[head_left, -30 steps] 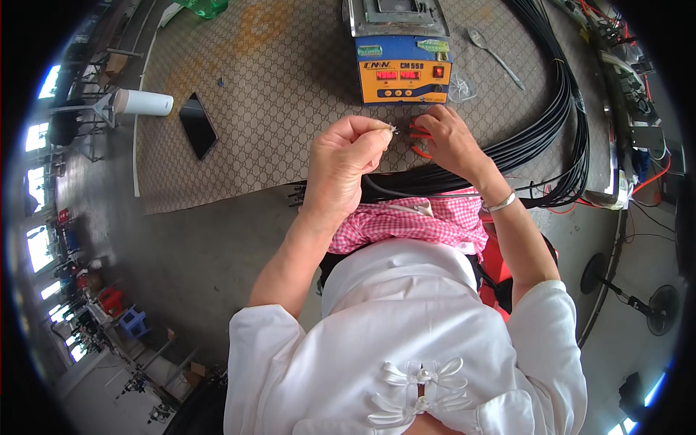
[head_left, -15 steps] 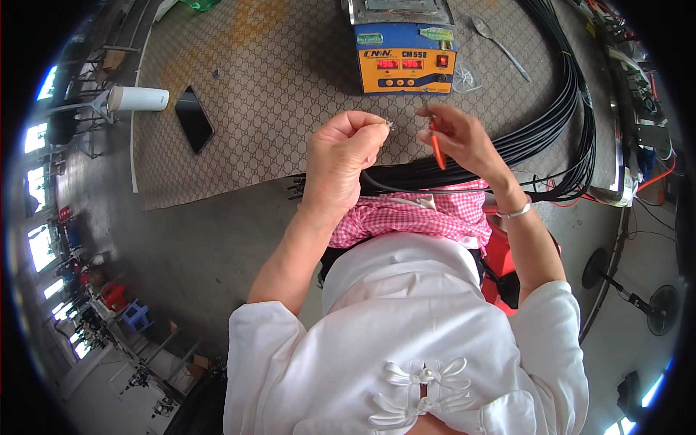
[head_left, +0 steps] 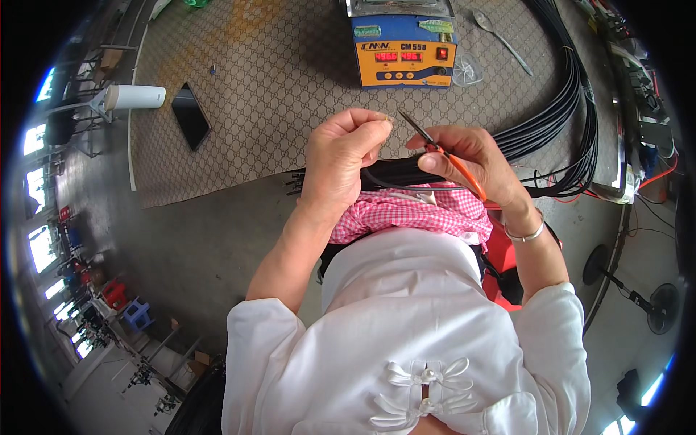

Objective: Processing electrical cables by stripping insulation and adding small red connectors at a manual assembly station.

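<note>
Wire (head_left: pixel 384 117) pinched in the left hand (head_left: pixel 341 156), just near of the orange box (head_left: pixel 403 54) on the tabletop (head_left: pixel 275 80).
Right hand (head_left: pixel 471 159) fingers are clamped on snips (head_left: pixel 435 148), tips right beside the wire end; one slip could nick a fingertip or cut too deep.

left hand (head_left: pixel 346 156): raised before the chest, fingers (head_left: pixel 373 130) pinched shut at the tips, knuckles up | right hand (head_left: pixel 471 159): level with it, just beside, fingers curled closed in a grip | forearms: both bare, rising from white sleeves, converging | right wrist: banded
</note>
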